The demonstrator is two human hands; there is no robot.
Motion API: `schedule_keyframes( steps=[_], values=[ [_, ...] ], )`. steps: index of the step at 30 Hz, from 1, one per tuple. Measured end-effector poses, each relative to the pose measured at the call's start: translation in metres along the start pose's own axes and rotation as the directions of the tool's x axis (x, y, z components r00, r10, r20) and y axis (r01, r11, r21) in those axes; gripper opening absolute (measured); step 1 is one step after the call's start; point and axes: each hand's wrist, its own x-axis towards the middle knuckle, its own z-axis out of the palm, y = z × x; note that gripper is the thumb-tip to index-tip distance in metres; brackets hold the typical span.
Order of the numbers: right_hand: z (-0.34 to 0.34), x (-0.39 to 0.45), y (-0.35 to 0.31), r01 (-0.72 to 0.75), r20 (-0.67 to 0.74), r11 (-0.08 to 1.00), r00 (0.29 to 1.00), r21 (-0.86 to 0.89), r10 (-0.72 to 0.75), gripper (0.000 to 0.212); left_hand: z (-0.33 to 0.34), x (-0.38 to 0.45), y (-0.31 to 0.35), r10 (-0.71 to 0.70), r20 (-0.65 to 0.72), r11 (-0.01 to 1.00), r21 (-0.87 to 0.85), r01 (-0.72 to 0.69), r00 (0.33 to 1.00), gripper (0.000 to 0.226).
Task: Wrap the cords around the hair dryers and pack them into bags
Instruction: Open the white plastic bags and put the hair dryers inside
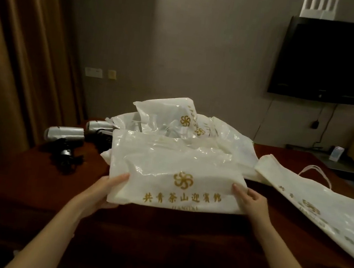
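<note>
Gripping the packed bag [174,179] at both ends, left hand [107,188] and right hand [250,201] fingers curled on it, we should set it flat beside the pile of bags [173,122].

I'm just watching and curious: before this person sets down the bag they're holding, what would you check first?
1. Both hands on the bag: ok. Left hand and right hand grip the ends of the white printed bag.
2. Dryer inside it: cannot tell; the bag is opaque.
3. Bag closed: cannot tell.
4. Dryers left to pack: not ok. Two silver hair dryers lie unbagged on the table.
5. Spare bag ready: ok. A flat empty bag lies at the right.
</note>
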Motion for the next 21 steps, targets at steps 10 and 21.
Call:
schedule_keyframes(
  steps=[10,21],
  values=[
    [-0.006,0.003,0.01,-0.044,-0.009,0.993,0.999,-0.111,0.044,0.042,-0.01,-0.018,-0.014,-0.013,0.057,0.975,0.224,0.0,0.998,0.062],
    [-0.008,0.005,-0.014,0.191,0.164,0.971,0.972,-0.147,-0.167,0.023,-0.002,-0.023,0.01,0.008,0.107,0.977,-0.212,0.015,0.994,0.039]
  ],
)
